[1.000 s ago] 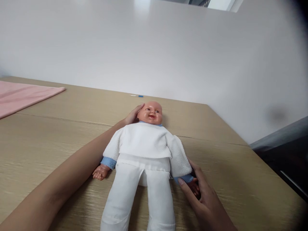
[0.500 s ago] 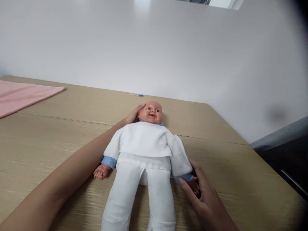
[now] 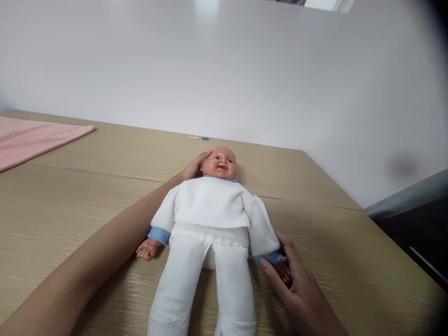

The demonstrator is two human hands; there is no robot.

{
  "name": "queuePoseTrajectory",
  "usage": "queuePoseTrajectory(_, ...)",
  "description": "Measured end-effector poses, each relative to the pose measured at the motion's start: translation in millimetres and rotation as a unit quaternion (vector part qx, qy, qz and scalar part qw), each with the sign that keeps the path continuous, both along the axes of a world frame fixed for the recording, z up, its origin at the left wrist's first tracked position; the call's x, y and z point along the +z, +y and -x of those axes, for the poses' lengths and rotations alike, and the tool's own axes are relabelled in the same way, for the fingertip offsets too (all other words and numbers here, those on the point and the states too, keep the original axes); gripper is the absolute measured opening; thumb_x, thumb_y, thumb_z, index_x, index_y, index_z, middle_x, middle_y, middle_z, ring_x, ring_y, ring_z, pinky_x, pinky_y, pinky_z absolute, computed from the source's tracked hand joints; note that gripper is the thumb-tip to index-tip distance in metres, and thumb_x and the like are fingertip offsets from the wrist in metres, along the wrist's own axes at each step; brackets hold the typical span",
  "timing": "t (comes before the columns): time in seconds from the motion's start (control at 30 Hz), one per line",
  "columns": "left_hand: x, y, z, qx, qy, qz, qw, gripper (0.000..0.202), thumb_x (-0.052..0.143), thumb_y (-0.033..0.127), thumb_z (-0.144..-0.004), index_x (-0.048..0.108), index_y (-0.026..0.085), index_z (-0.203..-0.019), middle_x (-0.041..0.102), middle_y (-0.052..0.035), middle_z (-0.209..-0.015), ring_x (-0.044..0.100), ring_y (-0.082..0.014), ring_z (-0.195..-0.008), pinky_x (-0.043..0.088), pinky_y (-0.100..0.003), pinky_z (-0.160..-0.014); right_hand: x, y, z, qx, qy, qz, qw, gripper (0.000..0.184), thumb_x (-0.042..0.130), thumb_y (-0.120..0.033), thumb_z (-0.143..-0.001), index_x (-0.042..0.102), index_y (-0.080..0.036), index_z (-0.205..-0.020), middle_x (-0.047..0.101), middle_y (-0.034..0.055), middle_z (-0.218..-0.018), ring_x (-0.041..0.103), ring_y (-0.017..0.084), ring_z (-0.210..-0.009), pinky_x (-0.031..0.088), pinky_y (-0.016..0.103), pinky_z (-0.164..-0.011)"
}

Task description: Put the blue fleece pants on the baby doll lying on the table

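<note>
A baby doll (image 3: 212,200) lies on its back on the wooden table, head away from me. It has a white fleece top with blue cuffs and white cloth trousers; its feet are cut off by the bottom edge. My left hand (image 3: 194,165) cups the side of the doll's head (image 3: 221,163), its fingers mostly hidden behind it. Around the cuff and hand of the doll's arm on the right, my right hand (image 3: 297,280) is closed, thumb on the blue cuff (image 3: 269,258). The doll's other hand (image 3: 147,249) rests beside my left forearm.
A pink cloth (image 3: 42,140) lies flat at the table's left. Close to the back edge is a thin tool with a blue handle (image 3: 205,138). The table (image 3: 315,186) meets a pale wall (image 3: 224,74) behind; a dark object (image 3: 416,219) stands beyond its right edge.
</note>
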State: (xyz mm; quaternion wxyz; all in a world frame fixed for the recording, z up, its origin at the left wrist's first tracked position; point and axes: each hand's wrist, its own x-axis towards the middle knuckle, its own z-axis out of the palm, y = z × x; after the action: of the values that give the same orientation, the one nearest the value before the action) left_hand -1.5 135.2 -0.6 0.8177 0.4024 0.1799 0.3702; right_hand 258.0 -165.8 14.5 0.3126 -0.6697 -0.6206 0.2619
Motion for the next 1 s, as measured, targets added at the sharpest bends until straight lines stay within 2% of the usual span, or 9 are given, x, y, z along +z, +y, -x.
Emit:
queuePoseTrajectory(0.2,0.5,-1.5,1.1,0.000,0.006,0.001,1.000,0.061,0.056,0.061,-0.107,0.078,0.010,-0.132,0.077,-0.0177,-0.141,0.069,-0.0367,-0.142,0.044,-0.049,-0.133,-1.0,0.4,-1.9,0.009,-0.003,0.021,1.000,0.068,0.055,-0.064,-0.106,0.046,-0.023,-0.160,0.073,0.0085,-0.106,0.073,0.028,-0.093,0.062,0.043,-0.091)
queuePoseTrajectory(0.47,2.9,-4.4,1.5,0.005,0.008,0.000,1.000,0.059,0.059,0.060,-0.106,0.079,0.010,-0.131,0.077,-0.0171,-0.142,0.068,-0.0370,-0.143,0.044,-0.050,-0.134,1.3,1.6,1.9,0.004,0.004,0.018,1.000,0.069,0.054,-0.066,-0.104,0.048,-0.022,-0.158,0.073,0.0130,-0.118,0.073,0.030,-0.099,0.062,0.045,-0.092)
queuePoseTrajectory(0.7,4.4,-7.2,2.6,-0.005,0.005,0.002,1.000,0.059,0.056,0.060,-0.106,0.079,0.011,-0.130,0.078,-0.0155,-0.141,0.066,-0.0373,-0.146,0.044,-0.050,-0.134,2.6,1.0,2.3,0.000,-0.006,0.006,1.000,0.068,0.057,-0.063,-0.103,0.052,-0.021,-0.156,0.074,0.0097,-0.107,0.074,0.029,-0.095,0.062,0.043,-0.089)
queuePoseTrajectory(1.0,5.4,-8.1,2.0,0.011,0.013,0.002,1.000,0.056,0.058,0.057,-0.106,0.080,0.011,-0.129,0.079,-0.0161,-0.139,0.069,-0.0374,-0.142,0.045,-0.051,-0.133,1.7,2.4,2.2,0.004,-0.005,0.009,1.000,0.070,0.054,-0.065,-0.104,0.049,-0.020,-0.157,0.073,0.0141,-0.120,0.072,0.032,-0.109,0.059,0.048,-0.101)
